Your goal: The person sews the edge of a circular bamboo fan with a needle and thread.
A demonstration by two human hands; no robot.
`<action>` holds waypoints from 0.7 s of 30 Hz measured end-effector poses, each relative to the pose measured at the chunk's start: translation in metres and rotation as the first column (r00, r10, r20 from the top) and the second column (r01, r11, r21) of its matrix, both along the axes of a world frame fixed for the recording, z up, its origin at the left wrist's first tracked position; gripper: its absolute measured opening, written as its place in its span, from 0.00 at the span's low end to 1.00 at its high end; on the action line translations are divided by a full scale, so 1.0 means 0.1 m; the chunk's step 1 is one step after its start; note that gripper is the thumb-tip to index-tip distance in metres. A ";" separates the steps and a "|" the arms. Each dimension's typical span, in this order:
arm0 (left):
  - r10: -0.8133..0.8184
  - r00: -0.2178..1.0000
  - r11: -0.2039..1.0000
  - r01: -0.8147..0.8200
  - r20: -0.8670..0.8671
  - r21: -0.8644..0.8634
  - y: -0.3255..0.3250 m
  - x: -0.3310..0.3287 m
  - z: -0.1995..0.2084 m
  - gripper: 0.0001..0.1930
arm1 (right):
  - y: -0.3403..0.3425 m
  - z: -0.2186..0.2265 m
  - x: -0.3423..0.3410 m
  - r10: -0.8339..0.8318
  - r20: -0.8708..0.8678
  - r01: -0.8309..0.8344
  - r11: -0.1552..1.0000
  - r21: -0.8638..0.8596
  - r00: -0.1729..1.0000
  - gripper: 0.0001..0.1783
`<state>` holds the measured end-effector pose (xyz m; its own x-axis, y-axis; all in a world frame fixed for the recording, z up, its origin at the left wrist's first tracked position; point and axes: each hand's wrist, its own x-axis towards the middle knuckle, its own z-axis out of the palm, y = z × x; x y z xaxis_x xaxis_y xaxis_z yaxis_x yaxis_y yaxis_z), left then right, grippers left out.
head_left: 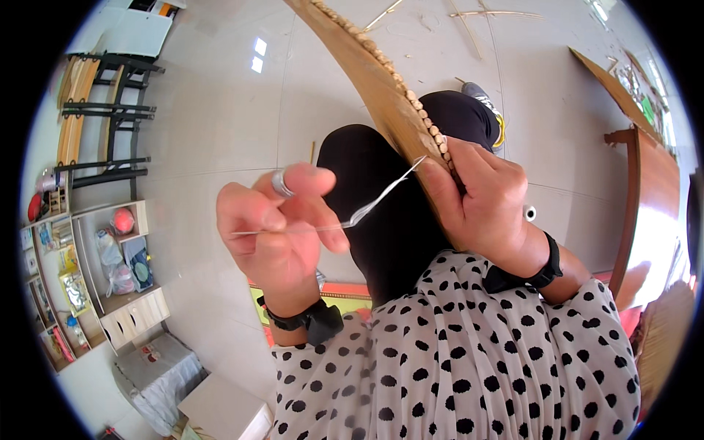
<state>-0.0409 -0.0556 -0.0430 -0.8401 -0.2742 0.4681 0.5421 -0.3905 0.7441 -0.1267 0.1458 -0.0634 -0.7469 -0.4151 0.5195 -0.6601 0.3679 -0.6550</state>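
Note:
Pinched between the thumb and fingers of my left hand (268, 227) is a thin needle (330, 227); a silver ring sits on one finger. White thread (381, 196) runs from the needle up to the panel's edge beside my right thumb, drawn fairly straight. My right hand (484, 198) is closed around the near end of a long brown panel (367, 81), thumb on its flat face. A row of round, pale cut stalk ends (418, 106) lines the panel's right edge. The panel stands tilted over my dark-trousered legs, and the fingers behind it are partly hidden.
Several loose stalks (469, 33) lie on the tiled floor ahead. Folded dark-framed furniture (117, 110) and an open shelf unit (88, 271) stand at the left. A wooden table (645, 198) is at the right, with a small white roll (529, 213) on the floor near my right wrist.

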 end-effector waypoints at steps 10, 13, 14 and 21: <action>0.261 0.808 0.760 0.165 0.528 -0.628 0.20 0.03 0.34 0.07 | 0.05 -0.08 -0.01 -0.020 0.011 0.021 0.997 -0.076 1.000 0.14; 0.354 0.689 0.629 0.326 0.633 -0.706 0.19 0.00 0.32 0.11 | 0.05 -0.13 -0.01 -0.011 0.004 0.011 0.995 -0.095 1.000 0.14; 0.352 0.691 0.575 0.372 0.631 -0.728 0.20 -0.02 0.31 0.11 | 0.04 -0.15 -0.02 -0.010 -0.001 0.009 0.996 -0.093 1.000 0.14; 0.173 0.720 0.341 0.597 0.672 -0.726 0.06 -0.06 0.42 0.04 | 0.07 -0.22 -0.03 0.041 0.032 -0.036 0.987 -0.158 0.999 0.18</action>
